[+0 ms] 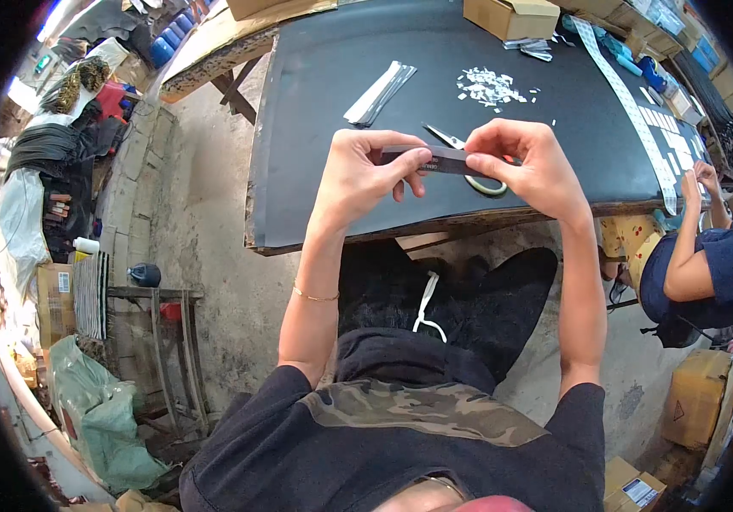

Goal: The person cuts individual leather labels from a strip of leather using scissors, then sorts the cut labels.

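A short dark strip with small light lettering (pixel 446 162) is stretched between my two hands above the black-topped table. My left hand (pixel 365 171) pinches one end of it between thumb and fingers. At the other end, my right hand (pixel 530 166) grips it with the thumb on the near face. Scissors (pixel 487 187) lie on the table just behind the strip, partly covered by it and my right hand. Farther back is a heap of small white pieces (pixel 490 88). A bundle of long grey and white strips (pixel 381 94) rests to its left.
The black table (pixel 298 162) has its near edge just beyond my lap. A cardboard box (pixel 511 17) stands at the back. A long white strip (pixel 626 102) runs down the right side, where another person (pixel 690 264) sits. A wooden stand (pixel 162 341) is at left.
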Demonstrator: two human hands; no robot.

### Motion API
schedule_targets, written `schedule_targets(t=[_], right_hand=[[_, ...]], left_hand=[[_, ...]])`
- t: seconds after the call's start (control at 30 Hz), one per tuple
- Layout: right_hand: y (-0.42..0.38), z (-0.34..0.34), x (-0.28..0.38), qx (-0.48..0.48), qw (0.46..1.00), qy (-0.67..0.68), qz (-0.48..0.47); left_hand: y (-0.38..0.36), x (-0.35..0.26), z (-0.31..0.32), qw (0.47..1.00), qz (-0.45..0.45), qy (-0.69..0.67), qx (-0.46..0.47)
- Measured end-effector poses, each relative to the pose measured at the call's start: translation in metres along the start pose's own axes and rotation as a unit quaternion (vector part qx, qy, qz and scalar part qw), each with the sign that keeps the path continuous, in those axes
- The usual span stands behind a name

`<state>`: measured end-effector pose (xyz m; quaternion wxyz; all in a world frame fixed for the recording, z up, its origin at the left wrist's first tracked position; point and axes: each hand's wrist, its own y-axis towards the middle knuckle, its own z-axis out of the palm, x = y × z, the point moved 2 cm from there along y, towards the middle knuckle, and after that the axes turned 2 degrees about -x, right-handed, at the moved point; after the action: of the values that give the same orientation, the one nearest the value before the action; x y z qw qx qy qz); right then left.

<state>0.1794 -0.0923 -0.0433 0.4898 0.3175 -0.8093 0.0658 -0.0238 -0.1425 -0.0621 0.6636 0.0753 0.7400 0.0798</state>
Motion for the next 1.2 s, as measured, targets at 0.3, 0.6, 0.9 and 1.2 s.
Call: schedule_targets(t=[0.3, 0.6, 0.9, 1.2], right_hand=[[-0.034, 0.017, -0.036, -0.019, 0.992, 0.115, 0.053], [-0.171, 0.080, -0.088, -0.008, 0.953, 0.162, 0.257], [-0.272, 0.108, -0.152, -0.057, 0.913, 0.143, 0.379], [-0.284, 0.114, -0.166, -0.061, 0.902, 0.161, 0.395]], left_hand=[[-0.033, 0.022, 0.012, 0.994, -0.040, -0.083, -0.050], [-0.140, 0.111, 0.059, 0.962, -0.243, -0.101, 0.078], [-0.178, 0.198, 0.128, 0.909, -0.334, -0.138, 0.207], [-0.182, 0.210, 0.132, 0.897, -0.357, -0.122, 0.228]])
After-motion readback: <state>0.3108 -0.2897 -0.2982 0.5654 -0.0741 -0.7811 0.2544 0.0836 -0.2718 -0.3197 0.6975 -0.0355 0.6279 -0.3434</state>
